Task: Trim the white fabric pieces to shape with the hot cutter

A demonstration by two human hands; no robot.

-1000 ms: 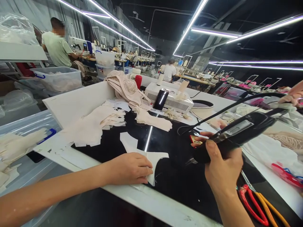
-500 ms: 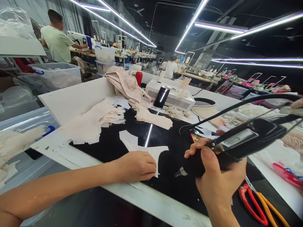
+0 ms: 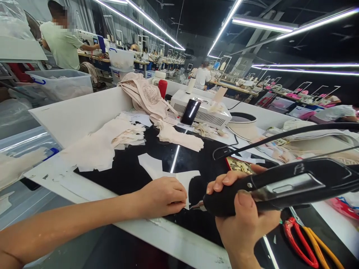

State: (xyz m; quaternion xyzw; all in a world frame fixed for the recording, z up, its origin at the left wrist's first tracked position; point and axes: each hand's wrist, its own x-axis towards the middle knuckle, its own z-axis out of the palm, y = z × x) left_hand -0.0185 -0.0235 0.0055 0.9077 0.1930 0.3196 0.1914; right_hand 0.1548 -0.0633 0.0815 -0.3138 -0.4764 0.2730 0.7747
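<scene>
Black handheld tool (image 3: 280, 186): it lies across your right palm, its bulk slanting up and off to the right, its metal tip (image 3: 198, 206) aimed at the fabric.
Right hand (image 3: 246, 220): your fingers are wrapped around the tool's rounded front end, thumb along the near side.
Left hand (image 3: 165, 196): your fingers are curled and close together over the fabric; you cannot tell from here whether they pinch it or only press it.
White fabric piece (image 3: 153, 167): it lies flat on the black glossy board (image 3: 206, 157), partly under your left hand, close to the board's near edge.
Metal tip: it sits right by the fabric's edge at your left fingertips; whether it touches, you cannot tell.
Cable (image 3: 280, 135): it arches above the tool, running off to your right.
Large beige stack (image 3: 95, 147): cut pieces are heaped loosely to your left.
Small beige stack (image 3: 181, 137): it lies beyond the white piece, apart from it.
Phone (image 3: 191, 112): it leans upright near the vented white box (image 3: 213, 119).
Scissors (image 3: 311, 240): they lie to the right of your right hand, one handle red, one orange.
Co-worker (image 3: 60, 46): this person is at a machine, far left.
</scene>
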